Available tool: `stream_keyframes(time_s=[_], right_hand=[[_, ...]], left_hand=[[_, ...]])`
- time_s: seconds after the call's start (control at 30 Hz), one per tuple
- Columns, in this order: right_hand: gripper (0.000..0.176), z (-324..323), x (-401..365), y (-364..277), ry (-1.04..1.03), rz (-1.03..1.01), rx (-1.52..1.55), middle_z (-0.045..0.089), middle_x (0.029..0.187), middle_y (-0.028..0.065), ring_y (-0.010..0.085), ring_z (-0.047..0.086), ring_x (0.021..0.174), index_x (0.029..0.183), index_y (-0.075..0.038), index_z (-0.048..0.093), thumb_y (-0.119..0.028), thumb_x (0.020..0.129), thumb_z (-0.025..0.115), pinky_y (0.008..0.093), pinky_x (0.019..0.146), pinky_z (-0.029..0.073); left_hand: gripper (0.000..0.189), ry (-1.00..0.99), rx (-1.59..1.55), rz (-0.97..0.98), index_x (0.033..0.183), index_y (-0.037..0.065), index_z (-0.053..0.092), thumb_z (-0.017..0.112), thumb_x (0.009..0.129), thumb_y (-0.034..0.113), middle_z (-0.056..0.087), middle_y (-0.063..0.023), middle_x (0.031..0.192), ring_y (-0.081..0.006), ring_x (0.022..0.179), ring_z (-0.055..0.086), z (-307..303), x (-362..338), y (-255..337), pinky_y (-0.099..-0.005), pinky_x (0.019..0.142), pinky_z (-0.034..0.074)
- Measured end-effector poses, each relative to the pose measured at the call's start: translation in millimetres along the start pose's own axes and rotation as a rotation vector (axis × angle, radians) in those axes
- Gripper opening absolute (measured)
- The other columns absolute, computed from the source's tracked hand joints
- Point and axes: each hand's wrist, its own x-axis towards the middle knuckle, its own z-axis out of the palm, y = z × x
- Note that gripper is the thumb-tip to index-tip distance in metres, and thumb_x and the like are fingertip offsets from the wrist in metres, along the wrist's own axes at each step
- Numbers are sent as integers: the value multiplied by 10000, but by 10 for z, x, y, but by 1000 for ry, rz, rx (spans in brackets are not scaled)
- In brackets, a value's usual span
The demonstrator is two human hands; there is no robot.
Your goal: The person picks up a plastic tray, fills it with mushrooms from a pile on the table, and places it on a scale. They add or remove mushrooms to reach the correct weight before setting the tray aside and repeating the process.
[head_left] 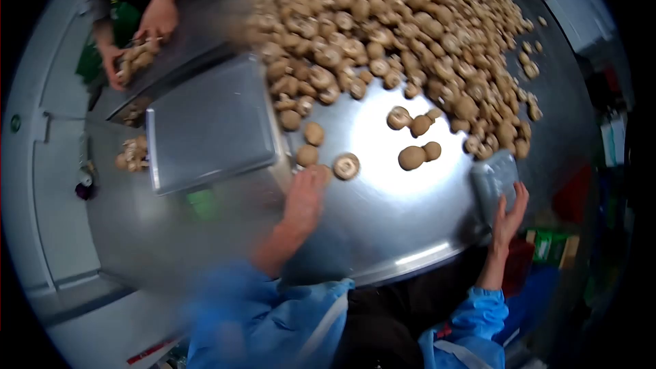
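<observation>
My left hand [304, 198] is at the left part of the steel table [369, 232], blurred, its fingertips at a brown mushroom [321, 171]; whether it grips that mushroom is unclear. Just right of it lies a mushroom with its stem side up [346, 166]. Against the right side of a clear plastic tray [497, 181] rests my right hand [509, 215], thumb and fingers around its near edge. Several loose mushrooms [412, 158] lie between my hands, and a large heap of mushrooms [410, 20] fills the far side.
A raised metal platform [212, 123] stands left of the heap. Beyond it, a co-worker's hands [158, 17] hold mushrooms [137, 61]. A small mushroom cluster [133, 154] lies left of the platform. Crates [550, 246] stand off the table's right edge.
</observation>
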Motion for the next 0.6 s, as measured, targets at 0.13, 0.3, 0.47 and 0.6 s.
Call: stream_keyframes(time_s=[0.13,0.3,0.47,0.6], right_hand=[[408,30,2,92,-63,61,40,475,1395,174,328,380,1354,1318,-25,513,-99,920,566,405,1126,279],[396,87,24,200,-46,135,161,506,1371,131,297,417,1323,1315,-32,522,-111,929,563,394,1111,294],[369,156,-2,321,-21,92,70,496,1379,124,290,409,1326,1314,-36,521,-137,959,536,391,1107,288],[369,199,-40,417,-5,89,-22,480,1388,123,284,414,1320,1329,-32,503,-168,986,503,378,1109,287]], left_hand=[[381,-139,-844,-300,1252,4,491,558,877,2,551,-149,1156,-235,1004,593,-625,100,198,-349,848,502],[380,609,-1090,-276,1263,-17,501,579,945,175,604,-129,1159,-188,918,627,-1775,481,-760,-333,818,538],[289,973,-799,-327,1209,-34,535,537,951,97,587,-150,1149,-248,954,631,-2683,1012,-2940,-354,798,558],[226,1128,-875,-714,1094,-15,611,588,889,77,598,-135,1084,-261,930,634,-3049,1444,-3377,-373,700,571]])
